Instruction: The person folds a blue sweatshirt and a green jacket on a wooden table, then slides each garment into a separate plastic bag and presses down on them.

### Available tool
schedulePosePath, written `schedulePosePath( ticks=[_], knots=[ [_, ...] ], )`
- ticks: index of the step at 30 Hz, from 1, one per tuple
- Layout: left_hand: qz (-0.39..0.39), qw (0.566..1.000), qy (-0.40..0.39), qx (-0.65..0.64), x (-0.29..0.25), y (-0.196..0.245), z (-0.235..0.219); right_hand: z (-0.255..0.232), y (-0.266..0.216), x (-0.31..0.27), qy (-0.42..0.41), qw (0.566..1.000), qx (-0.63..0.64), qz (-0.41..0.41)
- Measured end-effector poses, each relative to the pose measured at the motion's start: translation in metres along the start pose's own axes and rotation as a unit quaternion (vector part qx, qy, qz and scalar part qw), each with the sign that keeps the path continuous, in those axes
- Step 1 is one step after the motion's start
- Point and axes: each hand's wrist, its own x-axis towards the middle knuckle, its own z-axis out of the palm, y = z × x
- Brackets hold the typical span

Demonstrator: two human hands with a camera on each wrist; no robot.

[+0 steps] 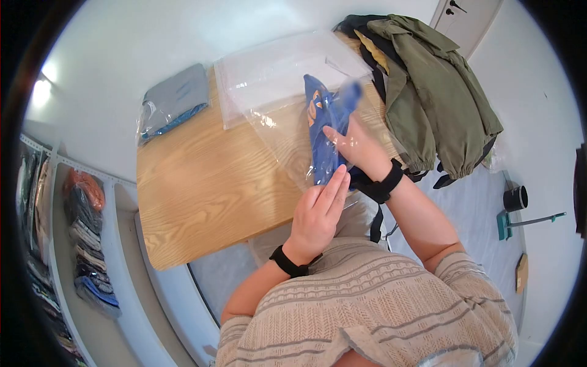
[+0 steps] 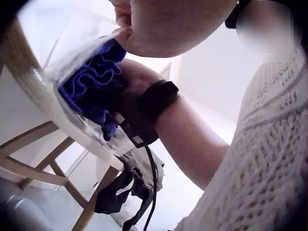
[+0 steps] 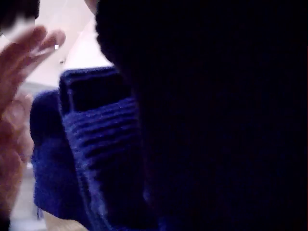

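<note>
A folded blue knit garment (image 1: 318,116) with an orange print lies partly inside a clear plastic bag (image 1: 272,131) over the table. My right hand (image 1: 362,145) grips the garment, thumb on top and the other fingers hidden beneath. At the bag's near edge, my left hand (image 1: 317,220) pinches the plastic, with two fingers stretched out straight. The left wrist view shows the garment's blue folds (image 2: 91,82) bunched at the bag's mouth, close to the left fingers (image 2: 123,14). Ribbed blue fabric (image 3: 106,130) fills much of the dark right wrist view.
More clear bags (image 1: 244,73) lie flat at the table's back. A bagged grey garment (image 1: 174,95) sits at the back left corner of the wooden table (image 1: 202,183). An olive jacket (image 1: 440,104) drapes over the right side. Shelves (image 1: 110,244) of bagged clothes stand at left.
</note>
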Motion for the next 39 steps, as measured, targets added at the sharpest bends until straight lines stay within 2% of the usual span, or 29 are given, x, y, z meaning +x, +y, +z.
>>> schedulePosePath(
  ticks=[1, 2, 5, 6, 7, 9, 10, 11, 12, 13, 15, 16, 17, 18, 19, 21, 22, 24, 25, 27, 28, 30, 31, 33, 34, 35, 37, 38, 39],
  knots=[
    [0.003, 1.000, 0.000, 0.000, -0.003, -0.001, 0.001, 0.003, 0.004, 0.005, -0.023, 0.998, 0.021, 0.056],
    [-0.016, 1.000, -0.012, 0.010, -0.006, -0.002, 0.001, 0.003, 0.008, 0.004, -0.022, 0.998, 0.021, 0.055],
    [-0.056, 0.998, -0.026, 0.029, -0.018, -0.003, -0.002, -0.014, -0.009, -0.004, -0.006, 0.953, 0.270, 0.136],
    [-0.074, 0.996, -0.027, 0.038, -0.021, -0.004, -0.003, -0.002, 0.021, 0.002, -0.009, 0.947, 0.310, 0.085],
    [-0.074, 0.996, -0.027, 0.038, -0.024, -0.006, -0.005, -0.004, 0.025, 0.000, -0.010, 0.947, 0.310, 0.085],
    [-0.089, 0.984, 0.057, 0.144, -0.032, -0.011, -0.007, -0.007, 0.029, -0.006, -0.087, 0.898, 0.386, 0.193],
    [-0.129, 0.980, 0.102, 0.111, -0.038, -0.020, 0.000, -0.008, 0.033, -0.006, -0.087, 0.898, 0.386, 0.192],
    [-0.129, 0.980, 0.102, 0.111, -0.048, -0.022, 0.000, -0.008, 0.039, -0.006, -0.097, 0.877, 0.415, 0.222],
    [-0.191, 0.975, 0.090, 0.072, -0.051, -0.020, -0.006, -0.007, 0.044, -0.005, -0.106, 0.854, 0.443, 0.251],
    [-0.252, 0.964, 0.078, 0.032, -0.053, -0.019, -0.010, -0.004, 0.047, -0.004, -0.107, 0.854, 0.444, 0.251],
    [-0.257, 0.962, 0.087, 0.026, -0.058, -0.025, -0.010, 0.001, 0.052, -0.002, -0.105, 0.833, 0.465, 0.282],
    [-0.223, 0.971, 0.080, 0.045, -0.059, -0.027, -0.012, 0.003, 0.051, -0.002, -0.107, 0.832, 0.466, 0.281],
    [-0.187, 0.978, 0.072, 0.065, -0.060, -0.028, -0.012, 0.004, 0.051, -0.003, -0.110, 0.806, 0.506, 0.286],
    [-0.187, 0.977, 0.072, 0.066, -0.062, -0.030, -0.010, 0.005, 0.051, -0.004, -0.113, 0.779, 0.544, 0.291],
    [-0.179, 0.980, 0.076, 0.046, -0.065, -0.032, -0.008, 0.015, 0.059, -0.003, -0.113, 0.779, 0.545, 0.290],
    [-0.168, 0.982, 0.080, 0.025, -0.069, -0.034, -0.005, 0.042, 0.078, -0.001, -0.071, 0.622, 0.708, 0.328],
    [-0.158, 0.985, 0.063, 0.018, -0.071, -0.035, -0.005, 0.046, 0.066, -0.005, -0.069, 0.621, 0.709, 0.326],
    [-0.145, 0.988, 0.045, 0.010, -0.074, -0.037, -0.002, 0.059, 0.041, -0.016, 0.031, 0.548, 0.786, 0.283],
    [-0.149, 0.987, 0.058, 0.010, -0.075, -0.038, -0.001, 0.060, 0.041, -0.018, 0.032, 0.547, 0.787, 0.283],
    [-0.153, 0.986, 0.071, 0.010, -0.075, -0.039, 0.001, 0.061, 0.037, -0.020, -0.021, 0.504, 0.821, 0.267],
    [-0.154, 0.985, 0.077, 0.008, -0.073, -0.039, 0.000, 0.057, 0.034, -0.021, -0.022, 0.503, 0.822, 0.267],
    [-0.159, 0.984, 0.082, 0.007, -0.071, -0.040, 0.000, 0.042, 0.029, -0.023, -0.050, 0.589, 0.747, 0.304],
    [-0.163, 0.983, 0.089, 0.004, -0.069, -0.040, 0.000, 0.041, 0.039, -0.021, -0.050, 0.588, 0.747, 0.306],
    [-0.168, 0.981, 0.096, 0.000, -0.069, -0.040, 0.001, 0.036, 0.059, -0.015, -0.096, 0.653, 0.673, 0.333],
    [-0.172, 0.980, 0.097, -0.009, -0.070, -0.040, 0.001, 0.032, 0.062, -0.016, -0.062, 0.698, 0.646, 0.303],
    [-0.176, 0.979, 0.098, -0.017, -0.071, -0.040, 0.001, 0.029, 0.064, -0.017, -0.062, 0.698, 0.646, 0.303],
    [-0.175, 0.980, 0.096, -0.012, -0.071, -0.039, 0.000, 0.020, 0.058, -0.020, 0.005, 0.793, 0.565, 0.228],
    [-0.174, 0.980, 0.093, -0.008, -0.071, -0.038, 0.000, 0.015, 0.054, -0.024, 0.005, 0.792, 0.565, 0.229],
    [-0.175, 0.980, 0.092, -0.009, -0.072, -0.038, 0.000, 0.012, 0.048, -0.029, 0.040, 0.853, 0.488, 0.180]
  ],
)
